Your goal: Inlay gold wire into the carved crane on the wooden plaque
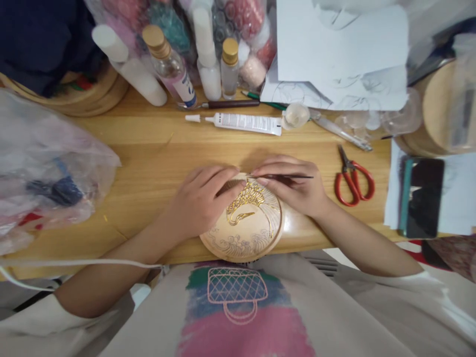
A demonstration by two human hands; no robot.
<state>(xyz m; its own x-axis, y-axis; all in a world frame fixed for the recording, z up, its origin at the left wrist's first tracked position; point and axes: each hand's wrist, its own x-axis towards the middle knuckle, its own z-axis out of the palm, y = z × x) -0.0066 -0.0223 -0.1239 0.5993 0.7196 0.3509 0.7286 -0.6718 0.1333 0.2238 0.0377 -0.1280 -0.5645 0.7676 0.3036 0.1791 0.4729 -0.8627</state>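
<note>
A round pale wooden plaque (238, 233) lies at the table's front edge, with a bird outlined in gold wire or cord and wave lines drawn below it. My left hand (203, 201) grips its upper left side, thumb over the face and fingers curling along the rim. Pinched in my right hand (293, 186) is a thin dark stick-like tool (301, 176), its exact kind unclear. That tool's tip meets the plaque's top edge, close to the left fingertips. Right fingers also touch the plaque's upper right part.
Red-handled scissors (355, 183) lie to the right, beside a phone (424, 198) on paper. Behind the hands are a white glue tube (247, 123), a pen (342, 131), bottles (173, 74) and drawn sheets (342, 59). A plastic bag (52, 173) sits at left; a white cord (85, 262) crosses the front.
</note>
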